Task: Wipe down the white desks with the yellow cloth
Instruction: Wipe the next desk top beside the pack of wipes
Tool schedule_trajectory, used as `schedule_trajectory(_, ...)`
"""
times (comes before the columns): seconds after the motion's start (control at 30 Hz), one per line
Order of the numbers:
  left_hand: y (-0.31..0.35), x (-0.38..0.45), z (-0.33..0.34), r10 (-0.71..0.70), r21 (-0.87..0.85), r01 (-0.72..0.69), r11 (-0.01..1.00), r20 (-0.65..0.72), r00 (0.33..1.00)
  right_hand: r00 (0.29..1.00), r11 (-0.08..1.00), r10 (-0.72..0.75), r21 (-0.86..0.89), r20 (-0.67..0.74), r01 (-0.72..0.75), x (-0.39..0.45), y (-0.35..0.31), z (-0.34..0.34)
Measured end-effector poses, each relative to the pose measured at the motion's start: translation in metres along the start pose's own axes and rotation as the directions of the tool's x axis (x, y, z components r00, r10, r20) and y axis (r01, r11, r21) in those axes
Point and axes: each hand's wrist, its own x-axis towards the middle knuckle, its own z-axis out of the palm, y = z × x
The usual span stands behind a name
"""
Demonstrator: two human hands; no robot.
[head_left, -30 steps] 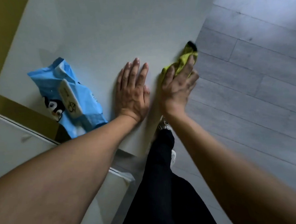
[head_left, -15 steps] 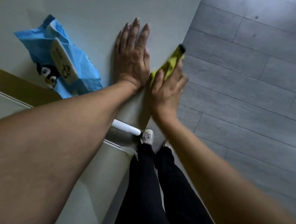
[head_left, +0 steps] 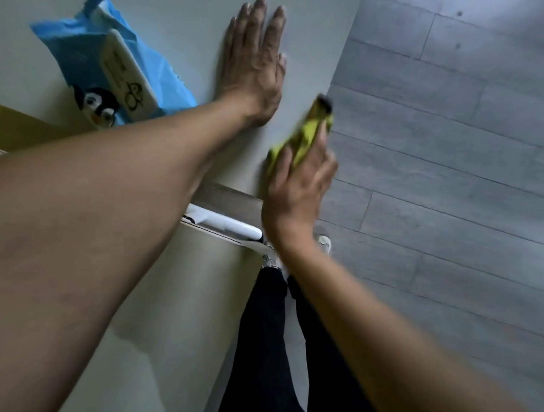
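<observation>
The yellow cloth (head_left: 304, 134) lies bunched into a long strip at the right-hand edge of the white worktop (head_left: 186, 30), near its close corner; its long axis runs slantwise, from the lower left up toward the upper right, and its dark far tip points out over the edge toward the grey plank floor (head_left: 450, 152); the right hand (head_left: 295, 189) lies on the cloth's near end with fingers stretched forward along the strip and pressing it, the forearm coming up from the lower right, though blur hides how the thumb sits; the left hand (head_left: 254, 65) lies flat on the worktop, palm down, fingers straight and close together pointing away from the person, grasping nothing, its forearm crossing from the lower left; a blue wipes packet (head_left: 115, 66) with a penguin picture lies on the worktop just left of that hand; a second white surface (head_left: 163, 321) sits lower, beside the person's dark-trousered legs (head_left: 272, 347).
</observation>
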Motion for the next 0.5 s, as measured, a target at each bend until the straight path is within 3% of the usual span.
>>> schedule_trajectory(0.1,0.002,-0.002,0.0,-0.003,0.009,0.003,1.0,-0.006,1.0,0.999,1.0,0.02,-0.016,0.038,-0.02,-0.069,0.025,0.0)
schedule_trajectory(0.2,0.001,-0.003,-0.003,0.012,0.007,-0.012,1.0,-0.001,1.0,1.0,1.0,0.005,-0.025,0.026,-0.005,-0.068,0.033,0.006)
schedule_trajectory(0.37,-0.002,-0.002,-0.002,0.023,-0.001,-0.023,1.0,-0.007,1.0,0.982,0.985,-0.173,-0.015,0.079,0.174,-0.061,0.048,-0.018)
schedule_trajectory(0.5,-0.003,0.002,-0.004,0.005,-0.018,-0.005,1.0,0.016,1.0,0.937,0.941,-0.338,-0.031,-0.087,0.337,-0.03,0.029,-0.044)
